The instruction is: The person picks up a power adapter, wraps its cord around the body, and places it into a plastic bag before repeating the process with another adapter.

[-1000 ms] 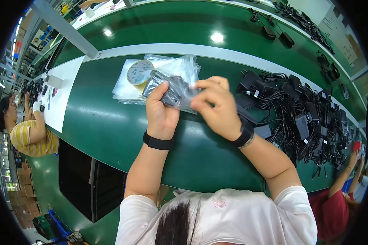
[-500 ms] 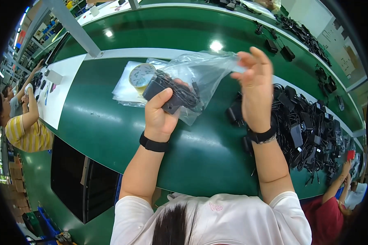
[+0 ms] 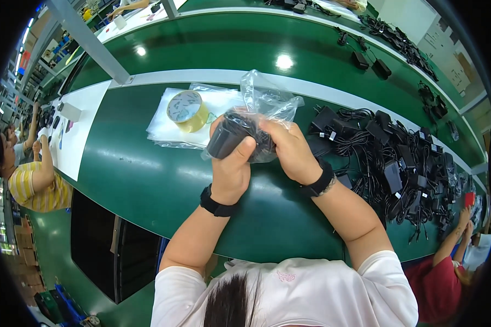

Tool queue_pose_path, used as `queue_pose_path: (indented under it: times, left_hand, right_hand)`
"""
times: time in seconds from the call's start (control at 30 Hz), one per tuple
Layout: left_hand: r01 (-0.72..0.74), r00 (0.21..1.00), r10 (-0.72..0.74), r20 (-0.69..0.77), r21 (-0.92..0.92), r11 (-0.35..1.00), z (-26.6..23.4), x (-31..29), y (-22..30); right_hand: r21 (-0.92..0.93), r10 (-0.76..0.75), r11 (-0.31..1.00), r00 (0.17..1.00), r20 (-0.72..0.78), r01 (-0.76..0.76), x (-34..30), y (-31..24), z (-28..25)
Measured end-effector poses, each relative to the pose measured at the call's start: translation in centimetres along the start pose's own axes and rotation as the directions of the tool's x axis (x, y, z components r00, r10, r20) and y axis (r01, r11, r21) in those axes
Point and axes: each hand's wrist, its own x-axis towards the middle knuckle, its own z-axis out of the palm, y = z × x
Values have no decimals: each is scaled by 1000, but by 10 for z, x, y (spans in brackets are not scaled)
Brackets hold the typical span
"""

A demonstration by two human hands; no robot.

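Between my two hands is a black power adapter [image 3: 227, 137] with its cable bundled, inside a clear plastic bag [image 3: 267, 92]. My left hand [image 3: 232, 171] is closed round the adapter, its thumb lying across the near side. My right hand [image 3: 294, 152] grips the bagged adapter's right side by the cable, thumb on top. The bag's loose upper end stands crumpled above and beyond my fingers. Just left of my hands, a roll of clear yellowish tape [image 3: 186, 111] rests on a stack of flat clear bags [image 3: 161, 128]. Some of my fingers are hidden behind the adapter.
A large heap of black adapters and cables [image 3: 387, 163] covers the right of the green table [image 3: 131, 163]. More adapters [image 3: 372, 64] lie on the surface beyond the white rail [image 3: 202, 75]. A person in yellow stripes [image 3: 35, 182] works at left, another in red [image 3: 433, 289] at right.
My right hand has come down and left from the bag's stretched-out end onto the adapter. The bag, pulled out to the right before, is now gathered round the adapter.
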Motion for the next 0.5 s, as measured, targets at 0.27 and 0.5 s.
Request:
queue_pose_path:
  times: [0.27, 0.5]
  left_hand:
    - [26, 996, -37, 78, 146, 989, -7, 19, 19]
    - [76, 994, -24, -104, 535, 841, -2, 8, 19]
  right_hand:
    - [-433, -354, 857, 930, -98, 281, 3, -13, -18]
    - [-469, -152, 877, 987, -56, 108, -4, -5, -9]
